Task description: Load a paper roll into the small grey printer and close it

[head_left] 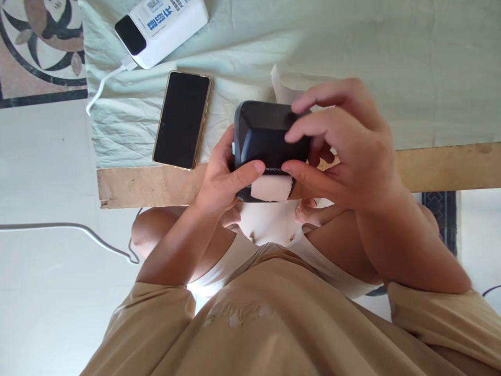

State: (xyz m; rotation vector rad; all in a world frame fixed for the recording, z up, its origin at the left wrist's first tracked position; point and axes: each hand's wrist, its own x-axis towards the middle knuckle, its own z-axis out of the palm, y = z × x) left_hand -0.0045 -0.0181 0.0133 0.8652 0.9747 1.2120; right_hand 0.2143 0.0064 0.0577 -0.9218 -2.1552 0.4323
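Note:
A small dark box-shaped device [266, 133] is held above the near edge of a cloth-covered board. A white paper strip [271, 188] sticks out of its near side. My left hand [221, 180] grips the device from the left, thumb across its front. My right hand [344, 143] holds its right side, thumb on the front edge and fingers curled over the top.
A black phone [182, 119] lies face up on the pale green cloth [391, 62]. A white power bank [162, 28] with a white cable [102, 86] sits at the far left. The bare board edge [450, 167] runs in front. Another cable [78, 230] crosses the white floor.

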